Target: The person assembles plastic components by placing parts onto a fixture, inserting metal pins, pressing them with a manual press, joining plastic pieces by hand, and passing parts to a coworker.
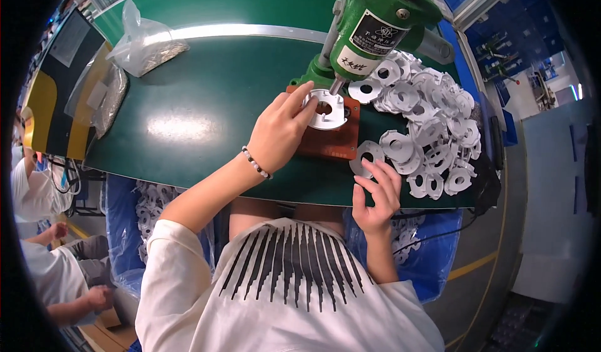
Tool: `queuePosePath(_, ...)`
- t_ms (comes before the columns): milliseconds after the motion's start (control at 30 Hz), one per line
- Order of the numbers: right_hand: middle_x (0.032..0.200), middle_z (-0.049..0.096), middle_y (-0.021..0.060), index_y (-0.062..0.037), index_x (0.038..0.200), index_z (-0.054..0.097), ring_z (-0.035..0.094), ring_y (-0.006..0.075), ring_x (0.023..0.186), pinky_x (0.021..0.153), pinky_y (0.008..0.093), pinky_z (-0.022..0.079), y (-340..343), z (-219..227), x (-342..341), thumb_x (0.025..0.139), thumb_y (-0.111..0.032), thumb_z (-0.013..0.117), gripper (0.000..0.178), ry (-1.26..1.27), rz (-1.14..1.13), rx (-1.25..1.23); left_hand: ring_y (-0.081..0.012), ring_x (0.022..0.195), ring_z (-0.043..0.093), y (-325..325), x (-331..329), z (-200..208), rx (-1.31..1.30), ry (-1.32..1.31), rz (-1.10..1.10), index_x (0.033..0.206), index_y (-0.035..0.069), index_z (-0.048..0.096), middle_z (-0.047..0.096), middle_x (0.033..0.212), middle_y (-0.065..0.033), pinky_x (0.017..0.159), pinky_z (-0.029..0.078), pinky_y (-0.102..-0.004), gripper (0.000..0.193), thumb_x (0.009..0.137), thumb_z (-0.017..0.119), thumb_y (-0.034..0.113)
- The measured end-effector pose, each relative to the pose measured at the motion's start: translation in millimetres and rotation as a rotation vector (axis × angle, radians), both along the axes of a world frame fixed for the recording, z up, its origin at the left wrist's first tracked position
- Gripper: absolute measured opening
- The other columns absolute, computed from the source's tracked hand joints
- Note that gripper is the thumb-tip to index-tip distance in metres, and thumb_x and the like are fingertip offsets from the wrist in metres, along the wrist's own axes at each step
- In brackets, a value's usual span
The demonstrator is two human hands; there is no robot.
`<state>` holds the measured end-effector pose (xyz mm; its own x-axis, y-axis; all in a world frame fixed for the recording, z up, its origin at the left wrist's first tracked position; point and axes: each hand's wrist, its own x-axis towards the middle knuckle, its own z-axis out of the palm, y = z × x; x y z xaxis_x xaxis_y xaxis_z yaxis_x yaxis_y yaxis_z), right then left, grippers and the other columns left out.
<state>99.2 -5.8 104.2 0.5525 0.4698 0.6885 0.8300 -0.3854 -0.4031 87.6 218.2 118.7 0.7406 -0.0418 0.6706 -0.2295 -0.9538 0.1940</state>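
Note:
Under the green hand press (369, 36), a white plastic ring part (336, 118) with small tabs lies on a reddish-orange fixture block (325, 147). My left hand (282, 125), a beaded bracelet at its wrist, grips the ring's left edge, fingertips on its rim by the hole. The press's metal tip (338, 84) is just beside the far right of the ring. My right hand (379, 197) hovers at the table's near edge, its fingers apart and nothing seen in them. Closest to its fingertips is a loose white ring (368, 158) at the edge of the heap.
A large heap of white rings (432, 111) covers the table's right side. Two clear bags of small parts (156, 56) (111, 102) sit at the left. Blue-lined bins (122, 227) (432, 252) with white parts stand below the near edge. Another person (69, 277) sits at the far left.

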Motion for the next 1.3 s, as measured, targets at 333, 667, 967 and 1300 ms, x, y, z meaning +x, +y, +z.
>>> queuePosePath(333,0.103,0.062,0.0102,-0.0050,0.081,0.063,0.054,0.0304,0.098,0.084,0.0368,0.043,0,4,6,0.073,-0.006,0.062,0.008,-0.023,-0.010,0.024,-0.0276,0.112,0.043,-6,-20,12,0.159,0.276,-0.006,0.103,0.000,0.058,0.039,0.129,-0.0138,0.081,0.042,-0.0341,0.038,0.065,0.054,0.003)
queuePosePath(667,0.100,0.063,0.0129,-0.0025,0.085,0.060,0.055,0.0298,0.096,0.086,0.0373,0.042,19,48,57,0.076,-0.003,0.056,0.010,-0.157,0.003,0.193,-0.0300,0.118,0.040,-9,-18,22,-0.058,0.217,-0.082,0.111,0.005,0.052,0.040,0.130,-0.0136,0.090,0.036,-0.0412,0.042,0.069,0.058,0.007)
queuePosePath(967,0.099,0.063,0.0130,-0.0012,0.085,0.060,0.054,0.0288,0.096,0.086,0.0362,0.041,26,64,66,0.078,-0.004,0.055,0.009,-0.177,0.040,0.270,-0.0244,0.113,0.045,-11,-15,13,0.054,0.274,-0.230,0.107,0.010,0.051,0.046,0.124,-0.0088,0.097,0.030,-0.0463,0.036,0.076,0.062,0.025)
queuePosePath(1300,0.096,0.063,0.0125,-0.0020,0.082,0.061,0.055,0.0295,0.094,0.085,0.0366,0.041,21,59,63,0.076,-0.004,0.056,0.009,-0.176,0.037,0.232,-0.0227,0.092,0.051,-1,4,17,0.133,0.223,-0.393,0.086,0.009,0.058,0.055,0.092,-0.0037,0.085,0.038,-0.0381,0.021,0.074,0.064,0.026)
